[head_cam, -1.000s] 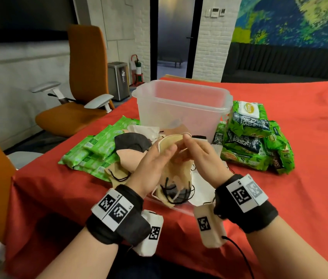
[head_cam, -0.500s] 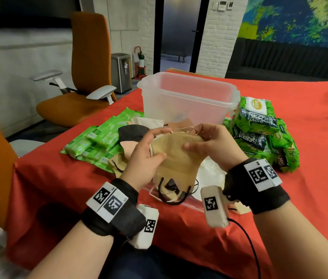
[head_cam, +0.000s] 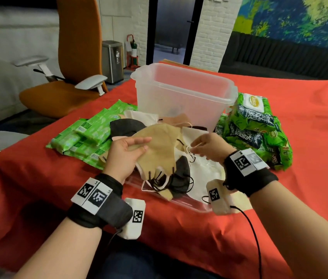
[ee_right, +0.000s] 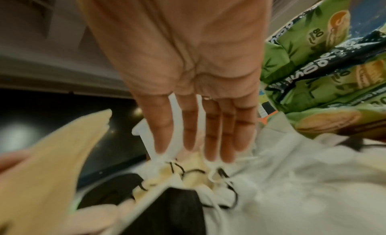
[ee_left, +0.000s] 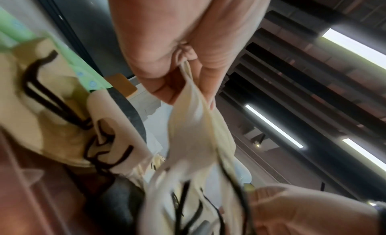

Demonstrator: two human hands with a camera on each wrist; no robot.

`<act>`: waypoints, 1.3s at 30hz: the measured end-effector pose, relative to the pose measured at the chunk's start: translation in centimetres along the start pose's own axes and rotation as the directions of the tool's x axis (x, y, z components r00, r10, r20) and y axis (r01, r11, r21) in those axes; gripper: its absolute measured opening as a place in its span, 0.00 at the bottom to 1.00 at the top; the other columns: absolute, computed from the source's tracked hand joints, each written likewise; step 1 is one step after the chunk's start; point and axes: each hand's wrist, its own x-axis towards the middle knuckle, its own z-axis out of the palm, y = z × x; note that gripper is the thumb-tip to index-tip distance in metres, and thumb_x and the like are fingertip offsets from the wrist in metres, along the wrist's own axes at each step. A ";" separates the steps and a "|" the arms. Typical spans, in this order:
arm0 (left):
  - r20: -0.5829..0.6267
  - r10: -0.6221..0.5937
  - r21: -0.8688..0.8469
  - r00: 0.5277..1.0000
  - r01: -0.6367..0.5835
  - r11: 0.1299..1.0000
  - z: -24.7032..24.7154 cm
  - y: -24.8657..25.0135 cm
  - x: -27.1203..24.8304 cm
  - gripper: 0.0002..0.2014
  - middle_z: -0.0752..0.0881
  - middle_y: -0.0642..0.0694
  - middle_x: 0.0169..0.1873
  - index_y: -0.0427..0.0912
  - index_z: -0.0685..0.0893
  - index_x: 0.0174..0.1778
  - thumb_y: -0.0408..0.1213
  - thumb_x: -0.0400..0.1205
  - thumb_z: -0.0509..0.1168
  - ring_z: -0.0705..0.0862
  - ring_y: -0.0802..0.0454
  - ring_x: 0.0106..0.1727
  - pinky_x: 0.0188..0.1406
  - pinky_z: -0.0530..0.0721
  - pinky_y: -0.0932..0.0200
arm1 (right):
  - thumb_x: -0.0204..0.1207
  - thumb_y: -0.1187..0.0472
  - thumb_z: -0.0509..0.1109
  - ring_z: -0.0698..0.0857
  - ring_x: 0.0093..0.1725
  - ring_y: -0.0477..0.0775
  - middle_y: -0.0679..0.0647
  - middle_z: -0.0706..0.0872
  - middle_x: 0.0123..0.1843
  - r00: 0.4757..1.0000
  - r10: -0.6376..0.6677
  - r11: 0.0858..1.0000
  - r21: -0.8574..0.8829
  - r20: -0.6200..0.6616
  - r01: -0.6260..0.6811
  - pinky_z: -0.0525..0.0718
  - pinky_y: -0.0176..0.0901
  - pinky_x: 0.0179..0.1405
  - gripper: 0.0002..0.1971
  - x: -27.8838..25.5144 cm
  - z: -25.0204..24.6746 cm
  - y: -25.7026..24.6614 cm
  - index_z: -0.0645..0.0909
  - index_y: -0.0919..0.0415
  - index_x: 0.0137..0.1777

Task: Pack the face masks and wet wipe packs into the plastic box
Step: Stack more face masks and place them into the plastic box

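**Left hand pinching a tan mask, right hand spread over the mask pile**

Person is sitting at a table with a red cloth [head_cam: 279, 198]. Left hand [head_cam: 123, 156] is pinching a tan mask [head_cam: 159, 150] by its edge between thumb and fingers; the left wrist view is showing the fabric [ee_left: 194, 123] clamped at the fingertips and hanging down from them. The mask is hovering above the mask pile [head_cam: 179, 178], not inside the box.

Right hand [head_cam: 209, 147] is reaching over the pile with fingers straight and slightly spread; the right wrist view is showing the fingertips [ee_right: 211, 149] touching white ear loops [ee_right: 217, 174] on the heap. It is gripping nothing that I can see.

The pile of tan, black and white masks is lying on a clear lid [head_cam: 179, 202] flat on the cloth, right in front of the person.

Clear plastic box [head_cam: 183, 97] is standing upright just behind the pile, open at the top. Something dark and tan shows low through its wall; can't tell whether inside or behind.

Slim light-green wipe packs [head_cam: 90, 133] are lying left of the box. Bulky dark-green wipe packs [head_cam: 255, 129] are stacked right of it, touching its side.

Orange office chair [head_cam: 68, 67] is standing off the table's left corner.
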 end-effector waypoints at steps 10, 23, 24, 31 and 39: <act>-0.082 -0.007 0.008 0.997 0.008 1.000 -0.5 0.0 0.4 0.17 0.87 0.54 0.45 0.52 0.87 0.39 0.22 0.70 0.74 0.85 0.57 0.51 0.65 0.81 0.45 | 0.72 0.53 0.75 0.83 0.54 0.61 0.65 0.84 0.59 0.961 0.161 0.926 -0.372 0.223 -0.069 0.81 0.49 0.55 0.27 1.6 2.9 -0.2 0.77 0.72 0.65; -0.162 0.106 0.206 0.981 -0.072 0.976 -0.8 0.0 0.8 0.14 0.85 0.51 0.55 0.47 0.87 0.53 0.25 0.79 0.64 0.79 0.70 0.49 0.47 0.70 0.85 | 0.76 0.65 0.66 0.80 0.37 0.55 0.58 0.80 0.38 0.993 0.014 0.972 0.234 -0.121 0.015 0.78 0.41 0.33 0.07 0.8 -1.0 -2.4 0.73 0.62 0.36; -0.168 0.114 0.221 0.979 -0.076 0.972 -0.6 0.0 0.9 0.15 0.84 0.51 0.56 0.46 0.86 0.55 0.25 0.79 0.64 0.79 0.72 0.48 0.45 0.70 0.86 | 0.75 0.67 0.65 0.80 0.37 0.55 0.58 0.79 0.36 0.984 -0.001 0.949 0.310 -0.178 0.057 0.78 0.41 0.33 0.10 0.6 -1.3 -2.7 0.71 0.61 0.33; -0.002 0.127 0.312 0.992 -0.120 0.943 1.7 1.8 -0.3 0.20 0.81 0.53 0.62 0.48 0.83 0.63 0.39 0.74 0.73 0.80 0.47 0.64 0.65 0.73 0.63 | 0.68 0.68 0.70 0.83 0.36 0.56 0.53 0.82 0.30 0.960 -0.106 0.895 0.396 -0.260 0.206 0.81 0.51 0.39 0.11 -1.1 0.4 -4.8 0.76 0.54 0.29; 0.149 0.122 0.327 0.981 -0.166 0.930 2.9 1.6 -0.9 0.23 0.87 0.50 0.53 0.49 0.84 0.60 0.38 0.69 0.78 0.83 0.54 0.59 0.62 0.79 0.59 | 0.76 0.60 0.70 0.84 0.43 0.64 0.71 0.85 0.43 0.942 -0.330 0.897 0.291 -0.058 0.332 0.82 0.53 0.49 0.14 -2.3 2.0 -5.7 0.80 0.75 0.45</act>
